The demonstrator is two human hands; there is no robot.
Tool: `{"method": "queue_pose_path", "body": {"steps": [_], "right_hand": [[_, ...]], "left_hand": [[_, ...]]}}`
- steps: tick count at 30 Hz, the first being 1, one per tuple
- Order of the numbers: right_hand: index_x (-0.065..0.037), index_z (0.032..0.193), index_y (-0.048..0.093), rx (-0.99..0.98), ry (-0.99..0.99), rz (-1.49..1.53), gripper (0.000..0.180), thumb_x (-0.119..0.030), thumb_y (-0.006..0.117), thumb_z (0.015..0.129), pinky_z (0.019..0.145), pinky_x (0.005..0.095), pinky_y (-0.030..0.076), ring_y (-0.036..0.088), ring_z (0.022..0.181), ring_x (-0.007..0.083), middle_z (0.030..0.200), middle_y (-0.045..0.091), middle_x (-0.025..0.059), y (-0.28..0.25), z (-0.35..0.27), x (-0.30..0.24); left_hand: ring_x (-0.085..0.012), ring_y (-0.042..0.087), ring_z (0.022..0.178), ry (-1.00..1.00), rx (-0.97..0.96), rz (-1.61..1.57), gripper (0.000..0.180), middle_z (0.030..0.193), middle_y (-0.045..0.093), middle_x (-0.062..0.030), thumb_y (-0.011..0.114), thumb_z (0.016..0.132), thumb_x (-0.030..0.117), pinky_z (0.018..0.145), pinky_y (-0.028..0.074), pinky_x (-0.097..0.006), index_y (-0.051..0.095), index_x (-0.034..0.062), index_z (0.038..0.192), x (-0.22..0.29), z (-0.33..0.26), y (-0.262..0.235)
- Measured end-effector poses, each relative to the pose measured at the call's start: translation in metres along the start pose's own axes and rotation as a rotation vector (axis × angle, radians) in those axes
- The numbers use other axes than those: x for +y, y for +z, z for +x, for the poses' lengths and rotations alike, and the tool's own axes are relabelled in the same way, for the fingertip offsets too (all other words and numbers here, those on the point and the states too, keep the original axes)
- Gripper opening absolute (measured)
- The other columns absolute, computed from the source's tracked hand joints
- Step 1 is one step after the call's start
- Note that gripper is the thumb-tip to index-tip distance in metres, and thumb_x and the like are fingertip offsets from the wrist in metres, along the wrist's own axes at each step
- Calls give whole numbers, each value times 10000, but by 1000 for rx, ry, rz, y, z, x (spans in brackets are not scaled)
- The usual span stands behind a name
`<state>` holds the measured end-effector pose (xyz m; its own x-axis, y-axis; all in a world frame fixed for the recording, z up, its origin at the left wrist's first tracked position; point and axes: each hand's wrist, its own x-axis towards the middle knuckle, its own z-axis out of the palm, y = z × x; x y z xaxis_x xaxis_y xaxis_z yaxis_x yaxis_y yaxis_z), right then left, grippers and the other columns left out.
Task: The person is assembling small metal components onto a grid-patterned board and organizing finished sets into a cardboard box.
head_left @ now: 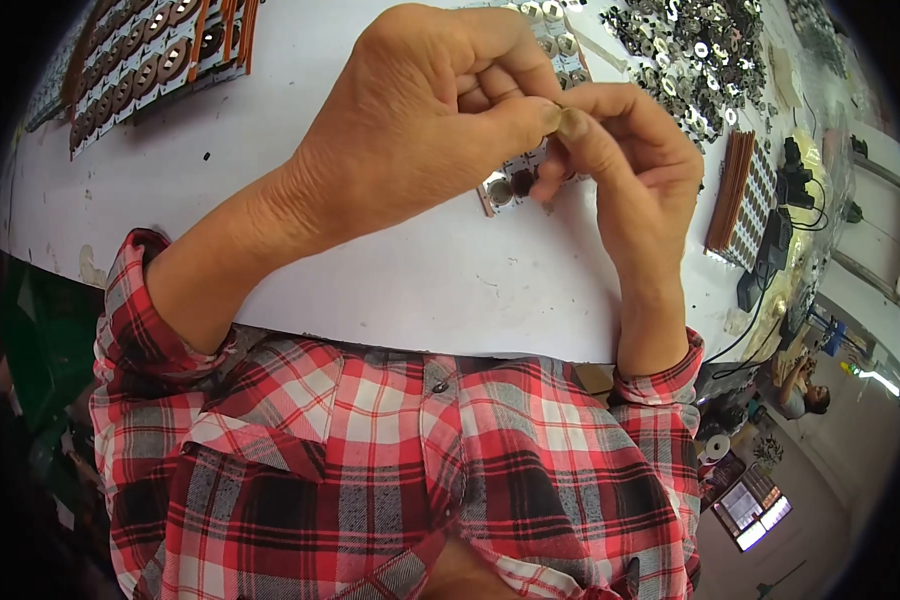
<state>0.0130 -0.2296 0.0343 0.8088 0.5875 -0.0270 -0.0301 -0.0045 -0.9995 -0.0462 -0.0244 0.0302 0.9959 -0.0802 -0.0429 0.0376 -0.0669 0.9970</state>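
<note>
Red, white and grey plaid shirt (390, 480) fills the lower part of the view, its cuffs ending at both wrists. Beyond it lies a white worktable (270, 180), lightly marked and scuffed. At the table's far left sit white trays of round brown coils (135, 65) with copper-coloured strips beside them. At the far right a loose heap of small dark and silver ring parts (690, 45) spreads out, and near the right edge stands a rack of copper strips next to a perforated tray (745, 195). Black cables hang off that edge, and the floor, a window and a seated person (800, 385) show past it.

Above the table's middle the left hand (420, 120) is curled nearly closed, its thumb tip pressed against the thumb tip of the right hand (625, 150), which is likewise curled with fingers bent inward. Whatever is pinched between the thumbs is too small to tell. Right-hand fingertips touch a small white strip of round components (515, 180) that lies on the table just below both hands, partly hidden by them.
</note>
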Motion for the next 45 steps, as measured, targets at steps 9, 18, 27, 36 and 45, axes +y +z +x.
{"method": "queue_pose_path", "body": {"steps": [9, 18, 27, 36, 45], "right_hand": [[38, 1075, 704, 6, 48, -57, 140, -60, 676, 979, 523, 256, 575, 678, 629, 135, 901, 731, 111, -21, 4, -3], [20, 1049, 709, -37, 78, -196, 100, 0, 656, 967, 488, 212, 488, 630, 599, 80, 856, 717, 61, -26, -1, -4], [33, 1042, 699, -158, 24, -536, 100, 20, 619, 983, 664, 206, 519, 653, 751, 61, 874, 699, 19, -24, 1, 1], [19, 1068, 713, -220, -59, -665, 117, 32, 647, 972, 711, 221, 527, 662, 794, 65, 933, 705, 10, -19, 7, -3], [18, 994, 734, -35, 27, -473, 113, 58, 703, 893, 650, 196, 502, 618, 719, 40, 839, 670, -5, -10, 0, 6]], "left_hand": [[-37, 612, 723, 150, 63, -133, 118, 856, 708, -40, 668, 928, -80, 598, 489, -196, 680, -67, 1044, -2, 6, 3], [-117, 601, 633, 308, 79, 290, 137, 773, 667, -95, 680, 832, -101, 542, 455, -281, 692, -37, 952, 1, 8, -2], [-346, 630, 725, 1218, 257, 686, 129, 786, 585, -140, 699, 791, -69, 611, 494, -417, 630, 2, 874, -40, 35, -4], [-343, 629, 725, 1115, 317, 871, 69, 786, 584, -137, 640, 835, -37, 616, 510, -422, 640, 24, 869, -35, 22, -4], [-339, 632, 707, 1139, 351, 887, 41, 776, 582, -144, 647, 842, -23, 613, 519, -420, 650, 11, 863, -36, 24, -4]]}}
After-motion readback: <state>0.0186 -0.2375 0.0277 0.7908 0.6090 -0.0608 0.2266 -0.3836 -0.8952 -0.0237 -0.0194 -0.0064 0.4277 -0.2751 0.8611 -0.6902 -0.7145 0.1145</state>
